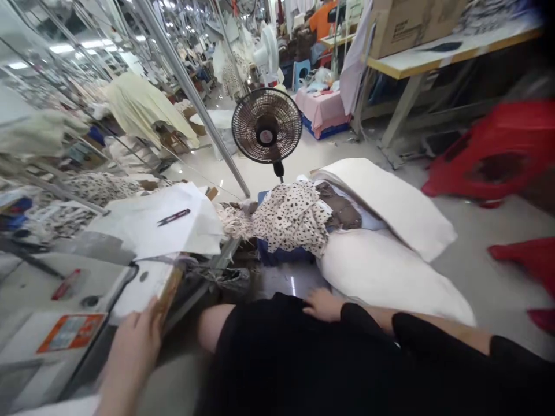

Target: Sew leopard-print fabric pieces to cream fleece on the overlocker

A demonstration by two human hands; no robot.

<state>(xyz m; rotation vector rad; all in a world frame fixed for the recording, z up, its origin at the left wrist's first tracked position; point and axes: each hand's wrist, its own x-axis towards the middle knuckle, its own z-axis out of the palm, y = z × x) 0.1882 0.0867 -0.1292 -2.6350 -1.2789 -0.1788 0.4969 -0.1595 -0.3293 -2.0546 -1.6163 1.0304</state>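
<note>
My left hand (137, 338), slightly blurred, rests at the wooden front edge of the sewing table (171, 289), its fingers extended and nothing visible in them. On my dark-clothed lap lies my right hand (325, 304), flat with the fingers loosely out. Beyond the left hand, thread snips (173, 216) lie on a white sheet (130, 231). A sewing machine (52, 323) with an orange-bordered label fills the lower left. Ahead of my knees, a dark-spotted cream cloth (290, 216) is heaped over a blue crate (286, 256).
White padded bundles (390, 271) lie right of the spotted cloth. A black fan (266, 130) stands behind it, near a slanting metal pole (195, 98). Red plastic stools (503, 150) are at the right. A cardboard box (411, 26) sits on a table at the back right.
</note>
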